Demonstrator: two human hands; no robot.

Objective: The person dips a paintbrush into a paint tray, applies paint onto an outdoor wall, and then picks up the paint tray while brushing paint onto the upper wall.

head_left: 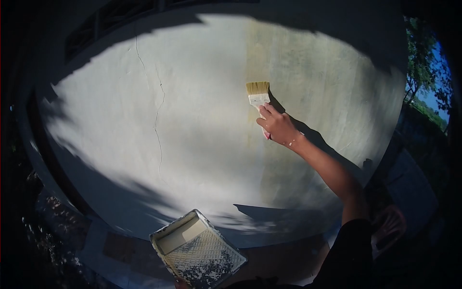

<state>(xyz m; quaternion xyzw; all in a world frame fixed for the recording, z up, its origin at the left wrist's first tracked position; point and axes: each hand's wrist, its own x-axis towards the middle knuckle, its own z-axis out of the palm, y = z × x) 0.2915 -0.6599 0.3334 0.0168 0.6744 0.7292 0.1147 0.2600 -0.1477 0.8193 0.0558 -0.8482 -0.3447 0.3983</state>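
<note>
My right hand (280, 126) is closed round the handle of a flat paintbrush (258, 93), its bristles up and at the wall (207, 106). Small white paint spots mark the wrist. At the bottom, my left hand (181, 283) shows only in part at the lower edge of a paint tray (204, 253). Pale paint lies in the tray's upper well, and its ridged slope is stained dark and white. Left of the brush the wall is pale and even; to the right it is yellowish and patchy.
A thin crack (156, 115) runs down the wall's left half. Vent openings (113, 19) are at the top left. A reddish plastic chair (389, 229) stands at the lower right, with trees (421, 60) beyond the wall's right edge. Shadows fall across the wall.
</note>
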